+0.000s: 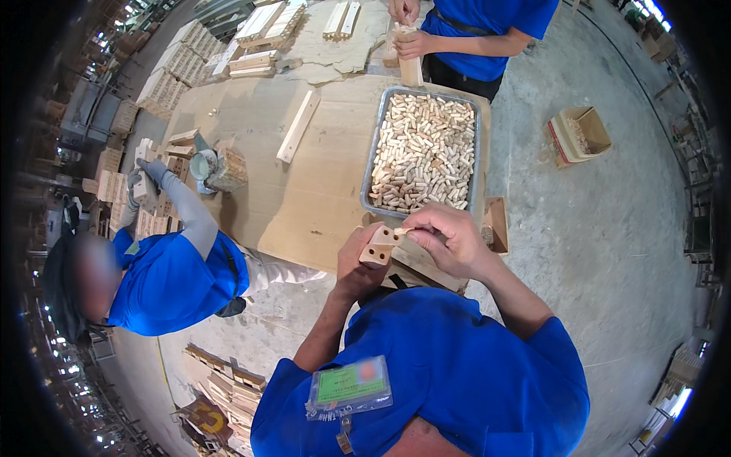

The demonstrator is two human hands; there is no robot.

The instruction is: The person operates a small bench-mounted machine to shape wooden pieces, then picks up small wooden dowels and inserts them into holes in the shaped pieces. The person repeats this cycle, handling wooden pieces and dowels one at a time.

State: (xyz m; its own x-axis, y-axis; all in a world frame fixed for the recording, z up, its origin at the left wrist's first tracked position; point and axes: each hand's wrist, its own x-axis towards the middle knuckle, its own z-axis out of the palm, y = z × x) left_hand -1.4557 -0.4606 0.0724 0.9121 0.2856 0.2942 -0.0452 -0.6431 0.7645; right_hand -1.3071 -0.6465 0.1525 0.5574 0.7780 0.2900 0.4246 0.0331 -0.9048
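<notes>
My left hand (353, 263) grips a pale wooden block (377, 254), its end face with several drilled holes turned up. Between the thumb and fingers of my right hand (451, 236) is a small wooden dowel (400, 231), held right at the block's upper right side. Whether its tip sits inside a hole cannot be made out. Just beyond my hands, a grey plastic tray (477, 145) lies on the table, filled with loose wooden dowels (426, 152).
Brown cardboard covers the table (327, 190); a wooden bar (299, 126) and a metal pot (202, 165) rest there. Co-workers stand at the left (179, 282) and far side (487, 49), handling wood. An open carton (560, 145) is on the floor at right.
</notes>
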